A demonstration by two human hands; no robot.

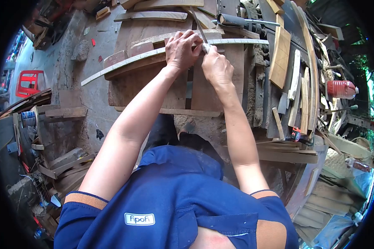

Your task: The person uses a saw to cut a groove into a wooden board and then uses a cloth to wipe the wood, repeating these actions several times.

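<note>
A long thin pale strip with dark marks across it (124, 63) lies over wooden pieces on the plank-topped bench (149, 89). My left hand (183, 49) rests over the strip near its middle, its fingers bent and pressed together on something I cannot make out. Just to its right, my right hand (217, 66) is wrapped round the light handle of a long thin tool, whose dark narrow blade (197, 21) points away from me. The blade crosses the strip beside my left fingertips. Where it touches is too small to tell.
A grey cylindrical tool (232, 20) lies beyond the strip. Wooden pieces (280, 56) and a red tape measure (295, 133) lie on the right-hand surface, near a red-filled bottle (341, 89). A red plastic stool (29, 84) stands at far left, above stacked wood (72, 166).
</note>
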